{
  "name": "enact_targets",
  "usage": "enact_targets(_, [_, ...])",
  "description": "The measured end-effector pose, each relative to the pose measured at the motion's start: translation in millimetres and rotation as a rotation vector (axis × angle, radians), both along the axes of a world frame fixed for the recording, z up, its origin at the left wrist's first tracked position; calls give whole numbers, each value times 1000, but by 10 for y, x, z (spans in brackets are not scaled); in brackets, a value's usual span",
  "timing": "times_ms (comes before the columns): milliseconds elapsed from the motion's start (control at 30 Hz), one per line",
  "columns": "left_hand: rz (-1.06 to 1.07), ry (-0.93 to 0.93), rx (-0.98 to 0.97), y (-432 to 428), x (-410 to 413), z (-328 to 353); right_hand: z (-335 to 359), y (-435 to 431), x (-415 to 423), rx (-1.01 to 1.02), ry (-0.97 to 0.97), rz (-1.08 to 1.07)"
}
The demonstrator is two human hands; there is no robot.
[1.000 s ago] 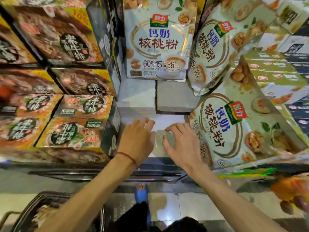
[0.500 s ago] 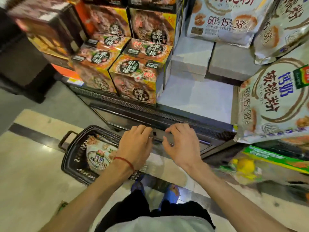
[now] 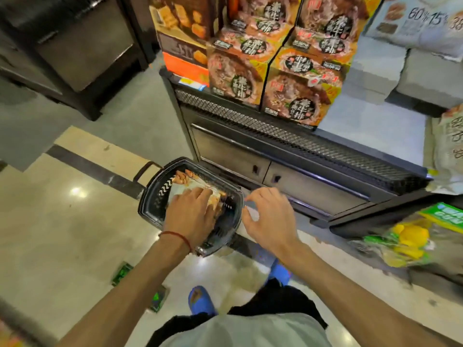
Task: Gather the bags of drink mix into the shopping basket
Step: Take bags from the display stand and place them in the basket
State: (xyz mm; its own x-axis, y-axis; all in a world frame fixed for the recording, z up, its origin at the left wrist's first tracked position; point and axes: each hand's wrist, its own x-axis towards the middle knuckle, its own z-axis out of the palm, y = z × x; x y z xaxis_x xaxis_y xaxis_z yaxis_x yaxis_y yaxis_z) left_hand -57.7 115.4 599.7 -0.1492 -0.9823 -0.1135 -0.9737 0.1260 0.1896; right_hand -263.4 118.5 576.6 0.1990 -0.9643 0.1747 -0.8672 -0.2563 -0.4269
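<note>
The grip of the left hand [image 3: 191, 216] is spread, fingers fairly straight, over a bag of drink mix [image 3: 184, 187] lying in the shopping basket [image 3: 150, 196]; whether the bag is touched cannot be told. The grip of the right hand [image 3: 269, 219] is loosely apart with nothing held, just at 3 o'clock of the basket's rim. The basket is set on the floor [image 3: 62, 234], just beside the shelf [image 3: 313, 186]. More bags [image 3: 446, 151] are seen on the shelf at 2 o'clock, and stacked boxes [image 3: 298, 96] at 12.
</note>
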Motion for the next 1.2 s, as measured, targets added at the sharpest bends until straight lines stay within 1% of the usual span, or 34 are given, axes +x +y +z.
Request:
enact_targets(167, [-14,-44,25,210,822,-27,-14,280,713,-3,21,2])
enact_targets(300, [-19,-45,30,179,1220,-79,-70,335,1057,30,-27,-27])
enact_targets(500, [0,-57,61,-131,1467,-243,-203,-28,1278,82,-41,-25])
enact_targets(700, [0,-79,148,-518,1607,-442,-419,-491,1386,207,-72,-68])
enact_targets(800, [-28,-82,183,-724,1649,-585,-530,-627,1474,223,-47,-95])
enact_targets(1000, [-79,-66,252,-1239,1994,-975,-790,-788,1769,262,-19,-223])
enact_targets(1100, [-142,-66,292,-1515,2225,-1215,-991,-832,1958,299,21,-312])
enact_targets(1200, [-223,-84,322,-1727,2409,-1462,-1257,-829,2150,323,20,-425])
